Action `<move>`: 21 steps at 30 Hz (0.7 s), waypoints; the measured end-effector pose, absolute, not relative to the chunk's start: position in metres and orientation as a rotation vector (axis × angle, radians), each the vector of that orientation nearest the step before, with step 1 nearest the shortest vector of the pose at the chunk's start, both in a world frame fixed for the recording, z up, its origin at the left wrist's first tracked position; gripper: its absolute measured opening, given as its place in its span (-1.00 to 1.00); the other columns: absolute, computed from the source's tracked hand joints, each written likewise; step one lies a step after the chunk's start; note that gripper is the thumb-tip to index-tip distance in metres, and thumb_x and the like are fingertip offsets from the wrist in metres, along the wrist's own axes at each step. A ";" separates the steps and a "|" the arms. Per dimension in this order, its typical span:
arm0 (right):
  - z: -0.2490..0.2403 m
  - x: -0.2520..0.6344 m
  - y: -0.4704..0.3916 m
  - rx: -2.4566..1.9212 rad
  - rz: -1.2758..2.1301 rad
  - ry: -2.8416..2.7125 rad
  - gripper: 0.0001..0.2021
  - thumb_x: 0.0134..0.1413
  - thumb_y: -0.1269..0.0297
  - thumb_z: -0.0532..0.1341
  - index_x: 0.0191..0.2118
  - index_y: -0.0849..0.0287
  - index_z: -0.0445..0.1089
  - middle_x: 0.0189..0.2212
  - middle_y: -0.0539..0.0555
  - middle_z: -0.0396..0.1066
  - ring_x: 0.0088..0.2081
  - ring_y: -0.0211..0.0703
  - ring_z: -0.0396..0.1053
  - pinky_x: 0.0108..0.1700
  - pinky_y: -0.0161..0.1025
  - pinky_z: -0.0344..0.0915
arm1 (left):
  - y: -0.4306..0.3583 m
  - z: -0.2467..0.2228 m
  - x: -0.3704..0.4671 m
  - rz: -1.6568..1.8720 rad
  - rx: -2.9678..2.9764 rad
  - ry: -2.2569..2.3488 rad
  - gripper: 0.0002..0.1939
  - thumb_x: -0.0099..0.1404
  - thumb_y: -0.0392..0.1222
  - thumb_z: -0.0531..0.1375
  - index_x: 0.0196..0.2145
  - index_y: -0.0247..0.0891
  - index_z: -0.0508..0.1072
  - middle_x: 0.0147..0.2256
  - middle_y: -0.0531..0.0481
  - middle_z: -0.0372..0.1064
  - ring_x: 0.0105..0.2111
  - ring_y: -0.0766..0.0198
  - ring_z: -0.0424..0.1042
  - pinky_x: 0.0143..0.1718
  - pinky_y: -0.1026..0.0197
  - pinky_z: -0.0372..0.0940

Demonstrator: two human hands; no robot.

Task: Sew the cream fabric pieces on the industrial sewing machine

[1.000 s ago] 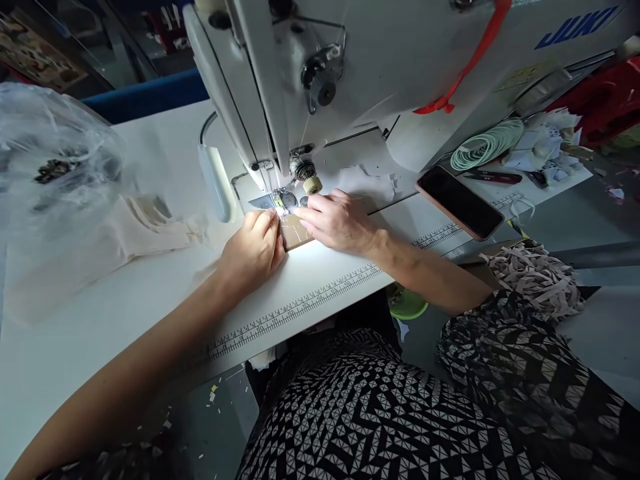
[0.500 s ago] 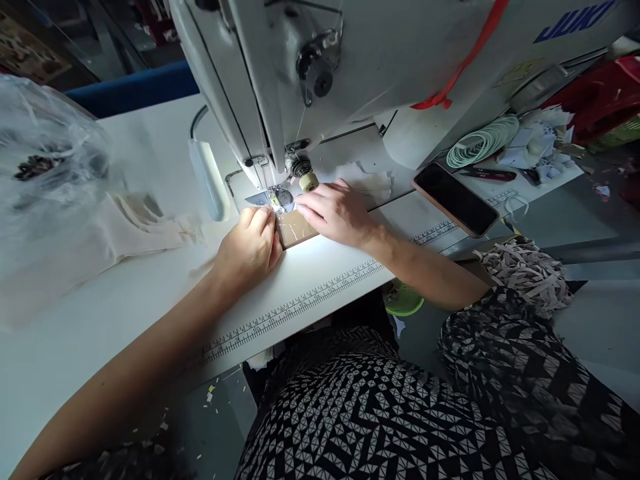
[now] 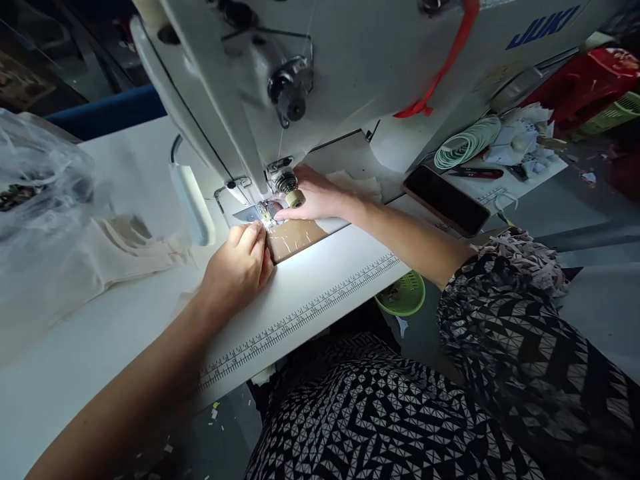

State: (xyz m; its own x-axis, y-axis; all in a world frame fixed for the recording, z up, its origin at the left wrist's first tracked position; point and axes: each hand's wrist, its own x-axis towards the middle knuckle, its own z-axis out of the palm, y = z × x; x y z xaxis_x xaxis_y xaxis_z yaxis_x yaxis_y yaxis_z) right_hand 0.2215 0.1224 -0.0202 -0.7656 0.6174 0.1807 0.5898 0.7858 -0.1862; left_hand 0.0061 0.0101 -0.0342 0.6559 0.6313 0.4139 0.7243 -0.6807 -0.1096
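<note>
A sewing machine [image 3: 360, 60] with JUKI lettering stands over a white table. Its presser foot [image 3: 266, 211] is lit from the side. My left hand [image 3: 237, 257] is closed, fingertips pressed together just in front of the foot; what they pinch is too small to make out. Beyond the foot reaches my right hand [image 3: 320, 195], its thumb stretched toward the needle area and apart from the fingers. The thread tension knob [image 3: 295, 198] partly hides those fingers. A brown plate [image 3: 295, 239] with white marks lies between the hands. Pale fabric [image 3: 355, 185] rests behind my right wrist.
Light cloth pieces [image 3: 130, 247] and a clear plastic bag [image 3: 40, 160] lie on the left. On the right are a phone [image 3: 447, 200], coiled pale cord [image 3: 467, 141] and scraps. A printed ruler [image 3: 300, 320] runs along the table edge; a green basket [image 3: 407, 293] stands below.
My right hand has moved from the brown plate to farther back, around behind the tension knob. My left hand keeps its place by the foot. The whole view has shifted slightly.
</note>
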 end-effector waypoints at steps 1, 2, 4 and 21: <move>-0.021 0.222 0.124 -0.884 0.169 -2.775 -0.72 0.36 0.20 0.23 0.07 0.21 0.51 0.01 0.15 0.47 0.11 0.03 0.28 0.19 -0.01 0.18 | 0.010 -0.034 0.006 -0.507 -2.601 -1.073 -0.59 0.46 -0.26 -0.01 0.10 -0.55 0.44 -0.01 -0.43 0.50 -0.04 -0.07 0.50 -0.06 -0.07 0.46; -0.021 0.223 0.125 -0.837 0.167 -2.801 -0.74 0.40 0.21 0.20 0.03 0.23 0.53 0.00 0.14 0.48 0.12 0.02 0.27 0.21 0.00 0.17 | 0.010 -0.033 0.007 -0.504 -2.593 -1.057 -0.59 0.46 -0.26 -0.01 0.09 -0.57 0.44 -0.02 -0.45 0.50 -0.05 -0.07 0.50 -0.08 -0.06 0.47; -0.023 0.225 0.127 -0.782 0.172 -2.820 -0.74 0.44 0.24 0.17 -0.05 0.27 0.56 0.00 0.14 0.51 0.15 0.01 0.25 0.23 0.00 0.16 | 0.010 -0.032 0.007 -0.495 -2.585 -1.036 -0.59 0.46 -0.27 -0.01 0.07 -0.61 0.45 -0.03 -0.47 0.51 -0.07 -0.07 0.51 -0.10 -0.06 0.48; -0.030 0.224 0.125 -0.882 0.639 -2.574 -0.79 0.30 0.33 0.33 0.00 0.24 0.59 0.16 0.16 0.48 0.16 -0.03 0.40 0.27 -0.01 0.36 | 0.008 -0.034 0.006 -0.487 -2.672 -1.153 -0.55 0.44 -0.28 0.00 0.13 -0.64 0.43 0.03 -0.52 0.47 0.00 -0.15 0.48 -0.01 -0.15 0.46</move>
State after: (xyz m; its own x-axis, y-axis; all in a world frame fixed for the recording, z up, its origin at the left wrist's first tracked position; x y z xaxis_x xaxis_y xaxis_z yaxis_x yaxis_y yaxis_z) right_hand 0.2235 0.1251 -0.0301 -0.7471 0.6418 0.1728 0.4864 0.7051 -0.5160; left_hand 0.0058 0.0083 -0.0337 0.6433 0.6702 0.3702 0.7328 -0.6790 -0.0443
